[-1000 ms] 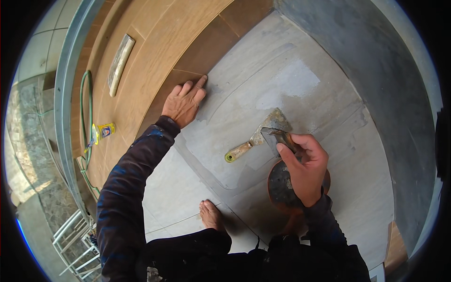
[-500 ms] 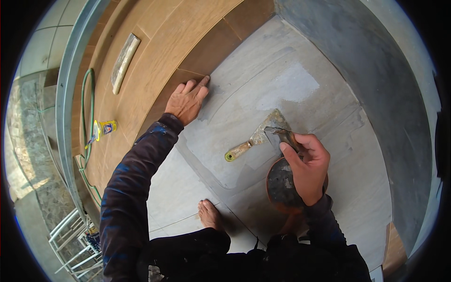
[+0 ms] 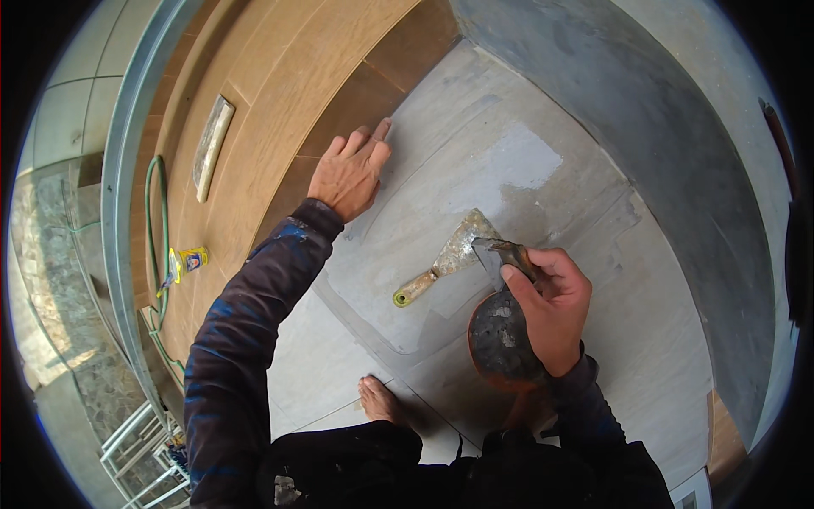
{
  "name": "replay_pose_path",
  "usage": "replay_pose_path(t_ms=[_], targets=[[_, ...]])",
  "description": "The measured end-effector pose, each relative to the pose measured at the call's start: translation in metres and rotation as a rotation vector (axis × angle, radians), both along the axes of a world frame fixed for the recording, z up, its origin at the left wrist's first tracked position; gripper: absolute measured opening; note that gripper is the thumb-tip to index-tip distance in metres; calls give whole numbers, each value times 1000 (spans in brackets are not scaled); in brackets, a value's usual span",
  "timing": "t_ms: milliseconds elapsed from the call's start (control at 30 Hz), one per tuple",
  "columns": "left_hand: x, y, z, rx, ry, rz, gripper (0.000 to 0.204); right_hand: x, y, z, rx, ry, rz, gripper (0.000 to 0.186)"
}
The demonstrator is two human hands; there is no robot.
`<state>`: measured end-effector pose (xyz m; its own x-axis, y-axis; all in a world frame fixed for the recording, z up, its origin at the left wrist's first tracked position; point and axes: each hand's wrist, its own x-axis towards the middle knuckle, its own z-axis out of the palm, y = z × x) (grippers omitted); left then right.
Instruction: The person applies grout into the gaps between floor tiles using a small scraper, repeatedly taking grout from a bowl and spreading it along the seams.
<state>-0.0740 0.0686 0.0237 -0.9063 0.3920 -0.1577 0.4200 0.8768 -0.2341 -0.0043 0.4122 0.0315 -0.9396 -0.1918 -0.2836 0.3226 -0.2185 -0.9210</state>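
Observation:
My left hand (image 3: 349, 174) reaches forward with its index finger stretched to the joint between the brown wood-look step riser (image 3: 346, 102) and the grey tiled floor (image 3: 458, 110). Its other fingers are slightly bent and hold nothing. In my right hand (image 3: 555, 305) a small dark scraper (image 3: 494, 256) with a worn grey blade is pinched between thumb and fingers. Below that hand stands a round black bowl (image 3: 502, 331) with an orange rim, partly covered by the hand. A stained putty knife (image 3: 449, 260) lies flat on the tiles, left of the scraper.
A pale, wet-looking smear (image 3: 521, 157) marks the floor ahead. On the wood-look step rest a float-like bar (image 3: 212, 148), a yellow container (image 3: 188, 260) and a green hose (image 3: 151, 212). A dark grey wall (image 3: 644, 127) bounds the right side. My bare foot (image 3: 377, 397) stands near.
My left hand has slid farther forward along the joint between riser and floor. My right hand keeps the scraper above the bowl. The whole view has shifted slightly.

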Motion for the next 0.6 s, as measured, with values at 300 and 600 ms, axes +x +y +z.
replay_pose_path(t_ms=[300, 600], targets=[[-56, 9, -24, -74, 84, -26, 35, -9, 15, 3, -36, -61, -60, 21], [-61, 10, -20, -25, 50, -66, 42, -19, 30, -3, -9, -14, -123, 24]])
